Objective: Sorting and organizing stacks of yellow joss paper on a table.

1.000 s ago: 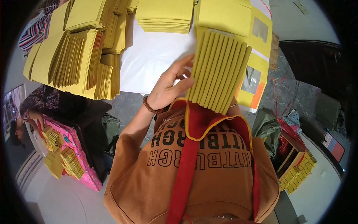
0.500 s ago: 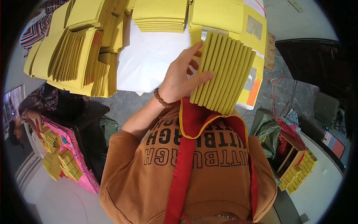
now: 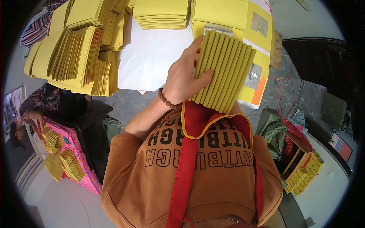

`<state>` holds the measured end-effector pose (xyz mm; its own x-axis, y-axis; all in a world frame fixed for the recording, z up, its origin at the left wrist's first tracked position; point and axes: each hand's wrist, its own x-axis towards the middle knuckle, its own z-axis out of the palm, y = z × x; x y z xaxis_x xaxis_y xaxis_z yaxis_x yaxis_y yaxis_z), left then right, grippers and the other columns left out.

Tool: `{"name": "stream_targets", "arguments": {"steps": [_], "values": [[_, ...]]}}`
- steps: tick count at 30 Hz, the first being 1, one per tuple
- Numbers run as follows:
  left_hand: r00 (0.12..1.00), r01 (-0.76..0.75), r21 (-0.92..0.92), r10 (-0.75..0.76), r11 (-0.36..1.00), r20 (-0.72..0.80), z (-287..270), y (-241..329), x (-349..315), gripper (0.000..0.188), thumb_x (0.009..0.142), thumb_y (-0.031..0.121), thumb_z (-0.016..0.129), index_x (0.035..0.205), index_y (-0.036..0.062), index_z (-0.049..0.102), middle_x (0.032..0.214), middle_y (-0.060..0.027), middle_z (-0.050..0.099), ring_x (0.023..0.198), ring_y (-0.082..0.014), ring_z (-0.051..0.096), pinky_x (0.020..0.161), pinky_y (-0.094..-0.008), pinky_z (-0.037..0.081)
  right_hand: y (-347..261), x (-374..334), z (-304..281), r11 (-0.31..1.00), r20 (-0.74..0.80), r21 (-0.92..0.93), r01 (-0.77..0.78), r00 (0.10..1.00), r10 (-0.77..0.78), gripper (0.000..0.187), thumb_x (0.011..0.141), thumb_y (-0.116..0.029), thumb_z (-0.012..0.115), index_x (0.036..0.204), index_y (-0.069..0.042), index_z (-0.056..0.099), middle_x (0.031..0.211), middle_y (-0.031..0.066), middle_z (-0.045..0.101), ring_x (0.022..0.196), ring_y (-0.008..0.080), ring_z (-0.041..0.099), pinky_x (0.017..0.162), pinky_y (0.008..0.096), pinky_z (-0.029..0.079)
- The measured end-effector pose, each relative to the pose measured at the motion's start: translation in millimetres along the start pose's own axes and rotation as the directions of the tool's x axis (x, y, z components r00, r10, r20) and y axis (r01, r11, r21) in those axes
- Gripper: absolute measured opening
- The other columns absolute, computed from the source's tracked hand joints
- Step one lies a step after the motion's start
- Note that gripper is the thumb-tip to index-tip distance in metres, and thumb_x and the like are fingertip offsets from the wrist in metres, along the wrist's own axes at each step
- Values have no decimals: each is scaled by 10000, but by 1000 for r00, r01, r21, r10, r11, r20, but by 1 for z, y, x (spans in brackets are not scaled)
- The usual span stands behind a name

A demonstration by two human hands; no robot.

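A flat row of yellow-green sticks (image 3: 224,72), lying side by side, is held slantwise in front of my chest. My left hand (image 3: 186,78), with a brown bead bracelet at the wrist, is closed on its left side. The thumb lies across the top of the sticks; the fingers reach along and behind the left edge. My right hand is almost wholly hidden under the sticks, its fingers out of sight; only a sliver of skin shows at their lower right. Just beyond the sticks are yellow paper sleeves (image 3: 260,25) with silvery windows.
Folded yellow paper stacks (image 3: 161,9) line the far and left parts of the white-covered table (image 3: 152,57). A person (image 3: 36,108) works at a pink-covered table (image 3: 85,171) at left. On the right stand a dark green bag (image 3: 270,131) and a box of yellow packs (image 3: 304,174).
The row of sticks has shifted slightly left and toward the far side, my left hand moving with it. The thumb still rests across the sticks.
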<state>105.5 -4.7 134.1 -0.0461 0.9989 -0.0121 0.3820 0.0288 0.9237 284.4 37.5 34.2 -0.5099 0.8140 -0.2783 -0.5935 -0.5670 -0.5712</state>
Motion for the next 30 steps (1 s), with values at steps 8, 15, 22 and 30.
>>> {"name": "stream_targets", "arguments": {"steps": [8,15,22,30], "values": [[996,-44,-1,44,999,-75,2,2,2,777,700,194,679,1339,12,276,1067,-207,552,788,-307,602,693,-363,498,7,0,8,995,-27,79,60,998,-58,605,814,-336,542,1288,1,373,1212,164,504,1074,275,531,906,392,456],[979,-153,133,169,979,-116,4,-2,4,779,678,159,664,1331,-4,273,1099,-238,525,935,-352,563,797,-398,464,13,1,15,985,-56,130,117,992,-110,606,820,-350,528,1289,2,376,1216,167,504,1076,280,532,908,397,458],[976,-143,151,165,978,-144,4,7,2,773,668,122,647,1326,-20,268,1174,-238,462,1061,-367,486,864,-403,434,21,-3,17,982,-76,126,144,988,-135,610,821,-365,519,1288,3,382,1216,171,506,1075,283,535,908,402,460],[981,-141,178,162,974,-109,6,2,1,770,695,70,653,1341,8,238,1290,-163,396,1032,-282,518,794,-348,475,26,-6,0,994,-96,0,106,990,-106,627,813,-395,515,1281,5,396,1211,175,515,1066,285,544,906,408,464]]}}
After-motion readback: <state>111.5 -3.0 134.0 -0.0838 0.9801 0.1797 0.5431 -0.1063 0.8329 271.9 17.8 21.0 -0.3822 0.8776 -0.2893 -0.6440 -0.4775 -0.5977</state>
